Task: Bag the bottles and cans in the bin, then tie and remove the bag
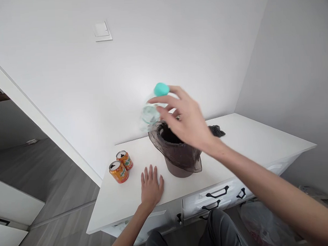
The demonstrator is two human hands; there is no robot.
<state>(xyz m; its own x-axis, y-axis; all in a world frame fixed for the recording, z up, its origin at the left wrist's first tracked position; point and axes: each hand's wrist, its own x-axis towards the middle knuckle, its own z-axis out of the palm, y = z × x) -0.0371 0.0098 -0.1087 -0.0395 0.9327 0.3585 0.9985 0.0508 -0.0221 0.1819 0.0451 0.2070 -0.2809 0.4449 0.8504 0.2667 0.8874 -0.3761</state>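
My right hand [184,116] is raised, its fingers curled round a clear bottle [150,114] with a teal cap [161,89]. The bottle is tilted and smeared by motion, and my fingers hide part of it. Below and a little right of it stands a brown trash bin [179,168], its dark see-through bag [178,155] folded out over the rim. My left hand [151,189] lies flat on the white cabinet top with the fingers spread, holding nothing. Left of that hand, two orange drink cans [118,171] stand upright close together, their tops opened.
The white cabinet top [251,141] runs along the wall, with black-handled drawers [217,194] in front. A crumpled black bag [216,131] lies behind the bin. On the floor at right is a clear plastic bag [266,220]. A doorway opens at left.
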